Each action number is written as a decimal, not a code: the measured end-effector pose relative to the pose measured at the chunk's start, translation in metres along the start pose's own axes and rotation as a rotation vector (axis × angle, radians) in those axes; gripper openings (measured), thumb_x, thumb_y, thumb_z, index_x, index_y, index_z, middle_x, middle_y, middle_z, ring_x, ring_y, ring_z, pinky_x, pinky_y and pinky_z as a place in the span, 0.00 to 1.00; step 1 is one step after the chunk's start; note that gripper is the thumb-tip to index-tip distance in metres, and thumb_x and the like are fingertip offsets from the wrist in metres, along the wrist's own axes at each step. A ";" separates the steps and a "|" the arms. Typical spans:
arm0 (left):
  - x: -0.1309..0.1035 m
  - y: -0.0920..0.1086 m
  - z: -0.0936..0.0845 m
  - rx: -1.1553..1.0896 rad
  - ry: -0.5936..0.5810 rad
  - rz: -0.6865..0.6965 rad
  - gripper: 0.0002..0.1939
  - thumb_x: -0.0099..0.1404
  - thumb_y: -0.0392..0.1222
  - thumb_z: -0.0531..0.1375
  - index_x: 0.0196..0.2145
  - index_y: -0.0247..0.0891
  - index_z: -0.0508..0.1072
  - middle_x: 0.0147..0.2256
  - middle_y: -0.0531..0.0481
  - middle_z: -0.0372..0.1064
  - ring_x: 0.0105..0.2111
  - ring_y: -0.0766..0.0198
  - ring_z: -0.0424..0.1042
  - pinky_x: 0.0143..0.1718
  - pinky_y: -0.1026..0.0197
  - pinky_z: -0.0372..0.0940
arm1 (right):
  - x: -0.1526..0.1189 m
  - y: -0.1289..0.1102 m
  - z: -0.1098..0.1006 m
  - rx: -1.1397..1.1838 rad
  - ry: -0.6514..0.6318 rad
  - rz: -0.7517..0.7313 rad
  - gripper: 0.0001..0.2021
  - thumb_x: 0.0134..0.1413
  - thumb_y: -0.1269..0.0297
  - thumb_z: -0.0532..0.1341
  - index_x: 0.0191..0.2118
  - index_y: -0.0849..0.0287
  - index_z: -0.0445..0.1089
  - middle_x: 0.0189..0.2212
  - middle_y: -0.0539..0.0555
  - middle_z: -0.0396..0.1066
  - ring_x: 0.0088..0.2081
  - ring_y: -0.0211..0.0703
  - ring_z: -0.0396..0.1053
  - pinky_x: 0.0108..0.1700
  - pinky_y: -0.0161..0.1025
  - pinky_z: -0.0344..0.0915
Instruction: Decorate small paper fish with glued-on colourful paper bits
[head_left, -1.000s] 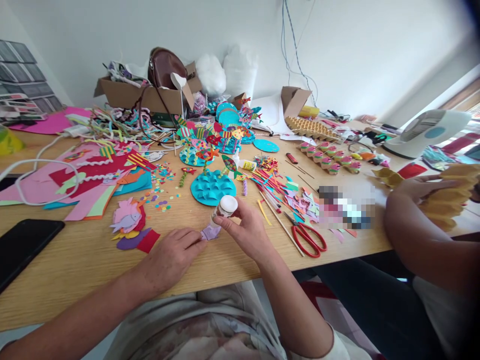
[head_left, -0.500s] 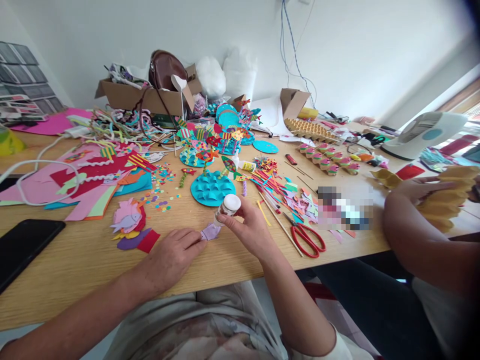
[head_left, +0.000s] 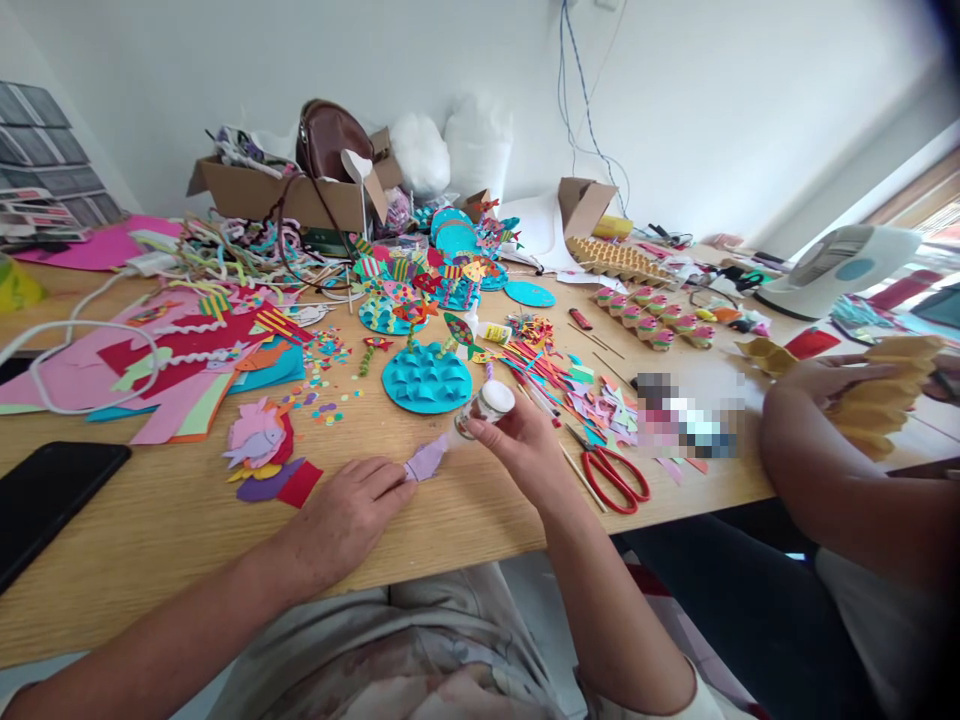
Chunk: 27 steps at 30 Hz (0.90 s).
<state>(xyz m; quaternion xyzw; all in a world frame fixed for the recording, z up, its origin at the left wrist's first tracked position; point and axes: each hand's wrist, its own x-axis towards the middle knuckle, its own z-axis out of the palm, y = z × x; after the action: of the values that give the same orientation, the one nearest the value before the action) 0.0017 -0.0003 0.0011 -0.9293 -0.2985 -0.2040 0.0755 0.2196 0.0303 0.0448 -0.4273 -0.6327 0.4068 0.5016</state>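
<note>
My left hand [head_left: 367, 505] lies on the table with its fingers together, pressing down one end of a purple paper cut-out [head_left: 426, 460]. In my right hand [head_left: 525, 440] a small white glue bottle [head_left: 491, 402] is held tilted, its round white base facing up and its lower end towards the cut-out's right tip. Whether the bottle touches the paper I cannot tell. Just behind stands a round turquoise base [head_left: 427, 380] with raised scales and paper fish on stalks. Left of my left hand is a pile of paper fish [head_left: 259, 440] beside a red paper piece [head_left: 300, 483].
Red-handled scissors [head_left: 616, 480] and thin sticks lie to the right, near paper scraps [head_left: 604, 410]. A black phone [head_left: 56, 505] rests at the left. Another person's arm [head_left: 832, 430] holds a yellow egg carton [head_left: 877, 395] at the right. A cardboard box [head_left: 285, 195] stands behind.
My right hand has moved to the right and slightly up with the glue bottle, uncovering more of the purple cut-out. My left hand stays nearly in place.
</note>
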 end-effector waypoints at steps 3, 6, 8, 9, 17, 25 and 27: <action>0.000 0.000 -0.001 -0.023 -0.007 -0.009 0.15 0.66 0.30 0.44 0.41 0.33 0.70 0.37 0.44 0.68 0.38 0.59 0.66 0.38 0.55 0.66 | 0.003 0.001 -0.005 0.191 0.078 0.019 0.09 0.44 0.61 0.64 0.32 0.55 0.67 0.29 0.48 0.69 0.33 0.39 0.67 0.38 0.39 0.64; -0.001 0.000 0.000 -0.045 -0.031 -0.041 0.15 0.66 0.31 0.45 0.41 0.34 0.70 0.39 0.45 0.68 0.39 0.59 0.66 0.39 0.55 0.66 | 0.004 0.005 -0.006 0.337 0.170 0.061 0.09 0.43 0.60 0.65 0.32 0.55 0.68 0.30 0.47 0.69 0.33 0.38 0.67 0.37 0.37 0.63; -0.001 -0.001 0.001 -0.059 -0.053 -0.073 0.14 0.65 0.31 0.47 0.41 0.36 0.70 0.39 0.46 0.68 0.40 0.60 0.66 0.40 0.56 0.65 | 0.005 0.008 -0.006 0.403 0.228 0.111 0.11 0.41 0.59 0.65 0.32 0.55 0.68 0.29 0.47 0.69 0.31 0.36 0.66 0.32 0.34 0.62; 0.000 -0.001 0.002 -0.065 -0.055 -0.085 0.14 0.65 0.31 0.48 0.41 0.37 0.70 0.39 0.47 0.68 0.40 0.60 0.66 0.41 0.56 0.65 | 0.005 0.010 -0.005 0.429 0.253 0.139 0.11 0.41 0.58 0.65 0.33 0.55 0.68 0.29 0.47 0.69 0.30 0.35 0.66 0.30 0.33 0.62; 0.000 -0.001 -0.019 -0.203 -0.007 -0.124 0.15 0.62 0.30 0.49 0.41 0.36 0.71 0.39 0.45 0.71 0.40 0.59 0.69 0.42 0.56 0.66 | -0.001 0.014 0.002 0.801 0.317 0.319 0.12 0.39 0.60 0.66 0.32 0.54 0.65 0.25 0.44 0.70 0.25 0.32 0.67 0.25 0.29 0.64; 0.023 0.025 -0.010 -1.102 0.157 -0.652 0.21 0.61 0.41 0.54 0.52 0.37 0.61 0.48 0.41 0.67 0.46 0.57 0.68 0.44 0.56 0.67 | -0.014 0.005 0.022 0.976 0.284 0.408 0.09 0.40 0.63 0.66 0.31 0.54 0.68 0.29 0.46 0.73 0.29 0.36 0.70 0.33 0.34 0.70; 0.039 0.039 -0.003 -1.286 0.231 -0.682 0.25 0.59 0.45 0.56 0.54 0.37 0.59 0.52 0.40 0.62 0.50 0.55 0.65 0.48 0.53 0.64 | -0.022 0.003 0.034 1.009 0.247 0.416 0.09 0.41 0.63 0.67 0.31 0.54 0.69 0.30 0.46 0.74 0.30 0.35 0.70 0.34 0.32 0.69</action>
<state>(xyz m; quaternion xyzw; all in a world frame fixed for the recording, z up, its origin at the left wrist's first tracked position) 0.0525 -0.0124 0.0202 -0.6181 -0.3826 -0.4473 -0.5210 0.1900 0.0074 0.0296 -0.2947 -0.1985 0.6965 0.6234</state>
